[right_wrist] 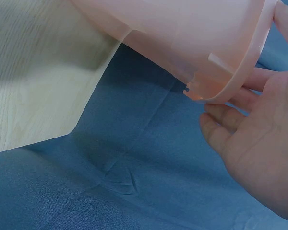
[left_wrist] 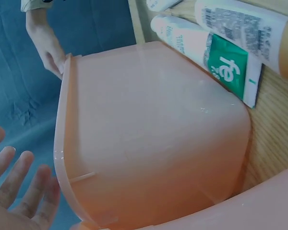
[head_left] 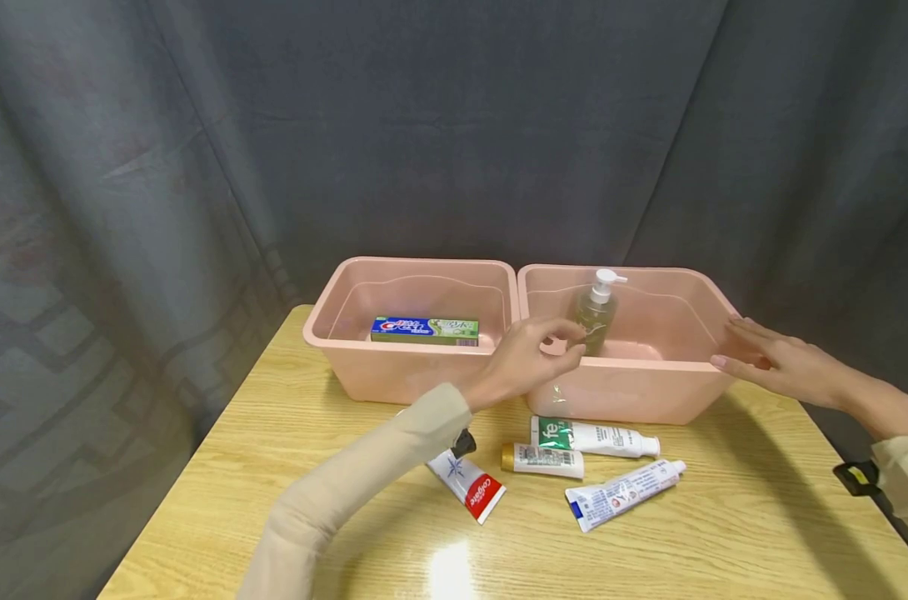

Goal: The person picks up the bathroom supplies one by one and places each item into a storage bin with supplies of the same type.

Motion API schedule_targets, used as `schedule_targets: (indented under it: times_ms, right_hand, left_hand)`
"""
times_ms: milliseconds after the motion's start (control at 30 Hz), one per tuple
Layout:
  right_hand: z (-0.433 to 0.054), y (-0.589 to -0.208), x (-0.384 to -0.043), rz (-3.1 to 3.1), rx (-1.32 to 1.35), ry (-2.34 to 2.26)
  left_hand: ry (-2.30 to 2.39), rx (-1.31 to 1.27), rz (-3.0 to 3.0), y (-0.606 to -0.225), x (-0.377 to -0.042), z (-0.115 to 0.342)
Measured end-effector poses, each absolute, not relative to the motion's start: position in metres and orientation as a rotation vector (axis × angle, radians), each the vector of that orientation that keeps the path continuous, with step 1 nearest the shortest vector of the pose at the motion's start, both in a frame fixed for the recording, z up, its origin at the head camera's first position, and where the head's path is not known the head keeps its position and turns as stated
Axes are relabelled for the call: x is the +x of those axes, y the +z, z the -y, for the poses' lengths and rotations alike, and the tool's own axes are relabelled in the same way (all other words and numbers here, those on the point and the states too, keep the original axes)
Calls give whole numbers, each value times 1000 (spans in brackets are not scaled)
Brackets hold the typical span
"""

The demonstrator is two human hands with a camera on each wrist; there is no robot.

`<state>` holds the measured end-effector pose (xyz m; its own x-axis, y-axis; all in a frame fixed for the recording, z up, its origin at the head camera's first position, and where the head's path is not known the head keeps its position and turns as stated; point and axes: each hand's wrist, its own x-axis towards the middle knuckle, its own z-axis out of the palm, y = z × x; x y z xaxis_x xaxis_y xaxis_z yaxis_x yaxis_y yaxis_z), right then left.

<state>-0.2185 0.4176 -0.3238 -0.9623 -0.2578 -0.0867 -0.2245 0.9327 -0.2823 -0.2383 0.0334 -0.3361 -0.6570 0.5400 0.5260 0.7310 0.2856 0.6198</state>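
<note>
My left hand (head_left: 529,357) hovers over the front rim of the right pink bin (head_left: 626,390), beside a green pump bottle (head_left: 598,312) with a white pump head that stands inside. The left wrist view shows its fingers (left_wrist: 37,191) spread and holding nothing. At that bin's right end, my right hand (head_left: 810,371) rests on the rim with fingers extended. Seen from the right wrist, the fingers (right_wrist: 221,117) touch the rim's outer edge (right_wrist: 240,79). In the left pink bin (head_left: 405,375) lies a toothpaste box (head_left: 424,331).
Before the bins lie a green-and-white toothpaste tube (head_left: 596,437), a small gold-capped tube (head_left: 544,460), a blue-ended white tube (head_left: 622,496) and a red-and-white Colgate tube (head_left: 469,487), partly behind my left sleeve. A dark curtain (head_left: 454,125) hangs behind the wooden table (head_left: 529,558).
</note>
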Motion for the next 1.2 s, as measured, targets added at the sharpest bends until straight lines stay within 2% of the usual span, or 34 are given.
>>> schedule_targets:
  times_ms: [1200]
  right_hand:
    - [-418,-324,-219,-2960,-368,-414]
  left_hand:
    - [-1172,-1419,2266,-363,-215,-18]
